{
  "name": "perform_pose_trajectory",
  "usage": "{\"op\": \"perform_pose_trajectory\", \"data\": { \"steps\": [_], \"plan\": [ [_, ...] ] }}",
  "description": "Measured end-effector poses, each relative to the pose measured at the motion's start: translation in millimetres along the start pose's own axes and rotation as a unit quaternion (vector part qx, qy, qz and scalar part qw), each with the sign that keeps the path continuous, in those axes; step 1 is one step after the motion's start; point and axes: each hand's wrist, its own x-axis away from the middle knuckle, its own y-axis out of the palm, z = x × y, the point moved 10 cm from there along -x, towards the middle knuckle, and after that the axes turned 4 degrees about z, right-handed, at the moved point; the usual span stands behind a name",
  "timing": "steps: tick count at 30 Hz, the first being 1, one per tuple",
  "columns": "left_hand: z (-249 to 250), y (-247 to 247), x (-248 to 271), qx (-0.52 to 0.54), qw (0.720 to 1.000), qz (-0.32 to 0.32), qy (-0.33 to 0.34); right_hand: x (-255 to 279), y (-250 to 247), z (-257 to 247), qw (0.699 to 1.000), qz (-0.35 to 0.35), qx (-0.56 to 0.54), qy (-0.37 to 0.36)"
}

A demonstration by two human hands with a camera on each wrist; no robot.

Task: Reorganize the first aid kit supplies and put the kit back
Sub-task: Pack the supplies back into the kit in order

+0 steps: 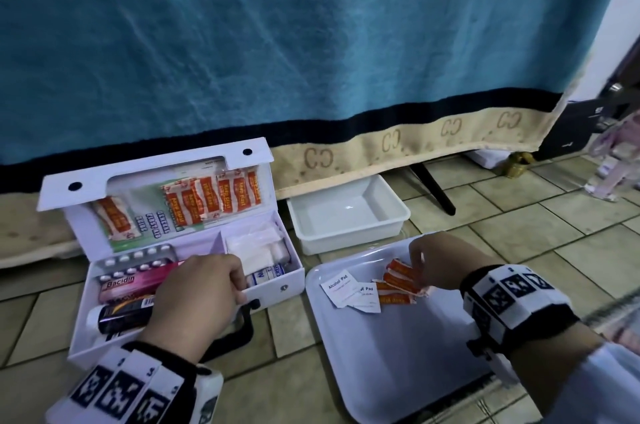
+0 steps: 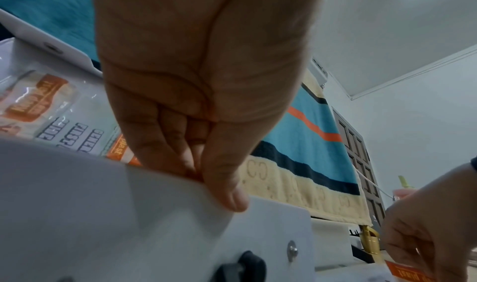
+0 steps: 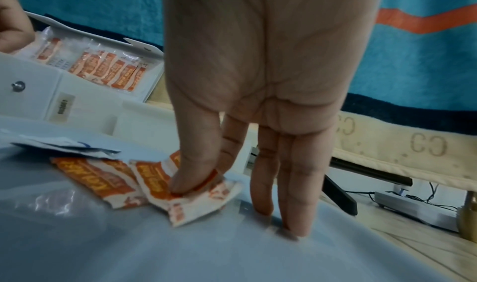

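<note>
Two hands are working over the tiled floor, and the flat white tray [image 1: 398, 371] nearest the person is serving as my landmark. On the tray's far part the right hand [image 1: 438, 259] is pinching an orange plaster sachet [image 3: 191, 186] between thumb and forefinger, its other fingers [image 3: 296, 184] standing straight with their tips on the tray. More orange plaster sachets [image 1: 398, 285] are lying just beside that grip, and two white sachets [image 1: 349, 290] reading "Alcohol Pad" are lying left of them, all on the tray.

Left of the tray the first aid kit [image 1: 273, 292] is sitting open on the floor. The left hand [image 1: 197, 295] is gripping its front wall, thumb outside and fingers curled over the rim, steadying it. Inside, a pink box marked "Bacidin" [image 1: 133, 283], a blister strip of white tablets [image 1: 138, 259], a dark tube [image 1: 121, 314] and a roll lettered "CREPE" [image 1: 268, 274] are showing; the lid [image 1: 156, 181] is holding more orange plasters behind clear plastic over a card reading "GENERAL FIRST AID GUIDE".

Beyond the tray a deeper white tub [image 1: 346, 216] is sitting against a striped blanket [image 1: 311, 43] with a "CC" border.

I judge the gathering of loose plasters is in hand; next the pinched sachet needs lifting clear and carrying left into the kit, with the alcohol pads following.
</note>
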Motion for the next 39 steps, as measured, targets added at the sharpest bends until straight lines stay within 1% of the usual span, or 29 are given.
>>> {"op": "perform_pose_trajectory", "data": {
  "steps": [2, 7, 9, 11, 13, 16, 18, 20, 22, 24, 26, 27, 29, 30, 32, 33, 34, 35, 37, 39],
  "plan": [
    [0, 0, 0, 0.003, 1.0, 0.006, 0.002, -1, -1, 6, 0.999, 0.02, -0.038, 0.005],
    [-3, 2, 0, 0.017, 1.0, 0.01, 0.0, 2, -6, 8, 0.996, 0.024, -0.088, 0.007],
    [-5, 2, -1, 0.036, 0.999, 0.01, -0.004, 2, -4, 13, 0.995, 0.005, -0.102, 0.014],
    [-8, 3, 0, 0.078, 0.997, 0.013, -0.01, 1, -4, 18, 0.993, -0.018, -0.115, 0.016],
    [-15, 2, 4, 0.111, 0.994, 0.016, -0.014, 4, -14, 20, 0.994, -0.023, -0.107, 0.011],
    [-44, -2, 14, 0.12, 0.991, 0.027, -0.045, 12, -56, 11, 0.988, 0.034, -0.148, -0.014],
    [-72, -8, 22, 0.118, 0.99, 0.024, -0.079, 17, -82, -15, 0.982, 0.063, -0.169, -0.052],
    [-91, -12, 27, 0.095, 0.992, 0.013, -0.084, 18, -98, -51, 0.971, 0.073, -0.207, -0.093],
    [-103, -12, 31, 0.113, 0.99, 0.007, -0.085, 16, -108, -95, 0.946, 0.064, -0.287, -0.14],
    [-111, -11, 32, 0.14, 0.986, 0.021, -0.089, 9, -117, -139, 0.913, 0.061, -0.364, -0.174],
    [-116, -11, 32, 0.149, 0.983, 0.04, -0.099, 2, -126, -179, 0.895, 0.076, -0.394, -0.194],
    [-117, -10, 32, 0.143, 0.983, 0.043, -0.103, -1, -129, -202, 0.892, 0.074, -0.394, -0.208],
    [-118, -11, 32, 0.127, 0.985, 0.055, -0.101, -2, -130, -252, 0.893, 0.059, -0.366, -0.257],
    [-119, -11, 32, 0.128, 0.985, 0.059, -0.102, -2, -127, -276, 0.896, 0.047, -0.337, -0.285],
    [-121, -9, 30, 0.145, 0.982, 0.056, -0.109, 1, -120, -319, 0.908, 0.03, -0.247, -0.336],
    [-123, -7, 30, 0.152, 0.98, 0.054, -0.113, 2, -117, -337, 0.911, 0.029, -0.205, -0.355],
    [-125, -5, 30, 0.16, 0.979, 0.053, -0.116, 1, -115, -351, 0.91, 0.029, -0.187, -0.369],
    [-126, -3, 30, 0.167, 0.978, 0.052, -0.118, 0, -117, -363, 0.906, 0.034, -0.188, -0.379],
    [-129, 0, 31, 0.184, 0.974, 0.048, -0.124, -2, -132, -380, 0.885, 0.075, -0.239, -0.392],
    [-128, 0, 31, 0.184, 0.975, 0.046, -0.12, -6, -158, -381, 0.847, 0.14, -0.333, -0.39]
  ]
}}
